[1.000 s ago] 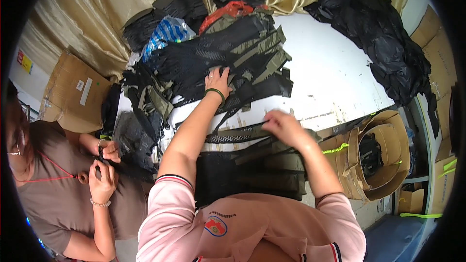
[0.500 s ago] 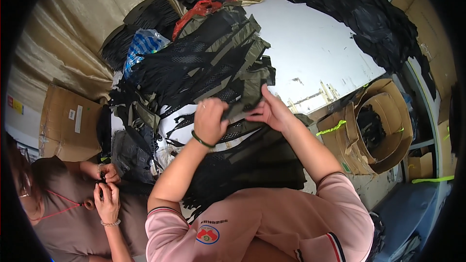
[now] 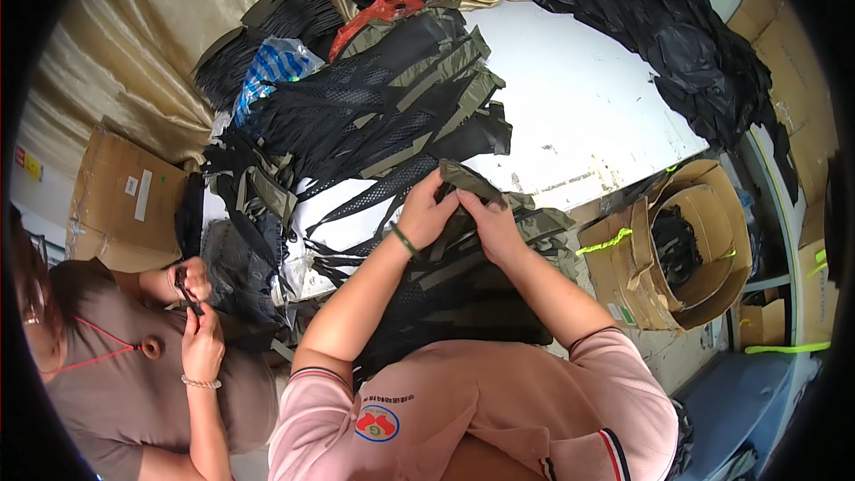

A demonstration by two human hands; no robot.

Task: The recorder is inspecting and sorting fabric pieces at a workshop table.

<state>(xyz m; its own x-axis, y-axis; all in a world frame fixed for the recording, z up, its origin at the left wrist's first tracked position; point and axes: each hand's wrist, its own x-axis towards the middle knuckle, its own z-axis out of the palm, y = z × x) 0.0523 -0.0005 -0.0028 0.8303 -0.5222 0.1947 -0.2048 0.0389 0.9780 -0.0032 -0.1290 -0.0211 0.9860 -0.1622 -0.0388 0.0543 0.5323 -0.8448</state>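
My left hand (image 3: 427, 209) and my right hand (image 3: 492, 224) meet at the table's near edge, both gripping one olive-green padded strap piece (image 3: 469, 180) lifted slightly off the pile. A green band circles my left wrist. Beneath my hands lies a stack of black mesh and olive strap pieces (image 3: 463, 294). Beyond them a larger heap of the same black-and-olive strap pieces (image 3: 374, 107) spreads over the white table (image 3: 579, 116).
A person in a brown top sits at the lower left, their hands (image 3: 191, 289) working on a black piece. A cardboard box (image 3: 677, 249) with black parts stands right. Black fabric (image 3: 668, 36) is piled at the back right; another cardboard box (image 3: 116, 200) stands left.
My left hand has pulled back from the far heap, and both hands have come together on the olive strap piece. The view has shifted closer to the table.
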